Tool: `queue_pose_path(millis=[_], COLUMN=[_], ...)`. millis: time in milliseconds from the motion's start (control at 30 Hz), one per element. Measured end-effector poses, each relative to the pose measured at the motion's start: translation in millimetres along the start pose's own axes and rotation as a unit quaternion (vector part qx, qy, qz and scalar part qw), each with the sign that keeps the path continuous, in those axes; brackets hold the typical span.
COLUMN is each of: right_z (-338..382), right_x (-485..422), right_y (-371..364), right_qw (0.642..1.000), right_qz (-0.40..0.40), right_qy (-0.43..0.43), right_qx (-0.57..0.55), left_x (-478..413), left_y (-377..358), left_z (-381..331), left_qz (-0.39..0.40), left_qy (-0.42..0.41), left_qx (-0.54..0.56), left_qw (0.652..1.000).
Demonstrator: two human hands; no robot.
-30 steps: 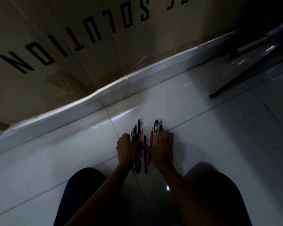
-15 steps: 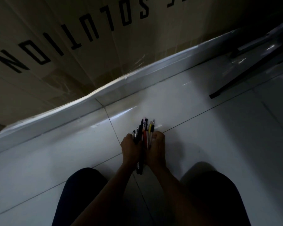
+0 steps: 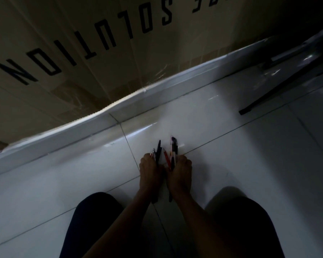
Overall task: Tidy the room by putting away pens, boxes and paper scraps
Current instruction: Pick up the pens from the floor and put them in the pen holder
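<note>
Several pens (image 3: 166, 153) stand bunched between my two hands over the white tiled floor (image 3: 250, 164). My left hand (image 3: 150, 171) is closed around a dark pen and a silver-tipped one on the left side of the bunch. My right hand (image 3: 180, 172) is closed around a red pen and some black and white pens on the right side. The tips fan upward and away from me. The lower ends poke out below my wrists. The scene is dim and details on the pens are hard to tell.
A large cardboard box (image 3: 82, 53) printed with black letters stands along the white skirting (image 3: 157, 90) ahead. A black tripod leg (image 3: 280, 90) slants across the floor at the right. My knees (image 3: 93, 229) are at the bottom of the view.
The pens lay spread on the floor under both hands a second ago. My hands came together and gathered them into an upright bunch, now split slightly into two clusters.
</note>
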State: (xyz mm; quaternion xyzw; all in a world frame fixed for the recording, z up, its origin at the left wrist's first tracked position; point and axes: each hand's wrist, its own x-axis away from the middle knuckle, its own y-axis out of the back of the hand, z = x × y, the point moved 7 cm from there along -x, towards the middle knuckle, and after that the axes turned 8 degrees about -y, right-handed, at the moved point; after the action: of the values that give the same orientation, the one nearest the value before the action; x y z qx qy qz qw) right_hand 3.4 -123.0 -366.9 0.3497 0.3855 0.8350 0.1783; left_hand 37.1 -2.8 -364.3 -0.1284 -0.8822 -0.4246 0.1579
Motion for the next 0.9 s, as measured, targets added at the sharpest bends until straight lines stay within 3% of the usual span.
queue_pose_path(millis=[133,333,533,700,800,900], right_z=[1.1,2.0,3.7,15.4,15.5,18.9], right_x=[-1.7,-2.4,4.1,8.5,11.6,9.2], right_y=[-3.6,-3.4,-8.6,-5.5,-12.4,-7.8], right_qw=[0.999,0.998,0.993,0.986,0.981,0.982], right_qz=[0.019,0.004,0.028,-0.005,0.046,0.037], right_qy=[-0.027,-0.023,-0.023,-0.017,-0.008,0.006], right_qx=[0.013,0.067,0.112,0.167,0.186,0.183], left_x=[2.6,3.3,0.8,-2.5,-3.2,-3.6], left_y=[-1.7,4.0,14.5,16.4,15.8,16.0], left_z=[9.5,-2.3,4.3,5.7,11.7,17.0], left_qz=[0.028,0.001,-0.005,0.021,0.023,0.022], left_qy=[0.011,-0.034,0.076,0.088,0.105,0.112], left_qx=[0.008,0.018,0.128,0.135,0.14,0.123], left_qw=[1.0,0.999,0.989,0.987,0.984,0.986])
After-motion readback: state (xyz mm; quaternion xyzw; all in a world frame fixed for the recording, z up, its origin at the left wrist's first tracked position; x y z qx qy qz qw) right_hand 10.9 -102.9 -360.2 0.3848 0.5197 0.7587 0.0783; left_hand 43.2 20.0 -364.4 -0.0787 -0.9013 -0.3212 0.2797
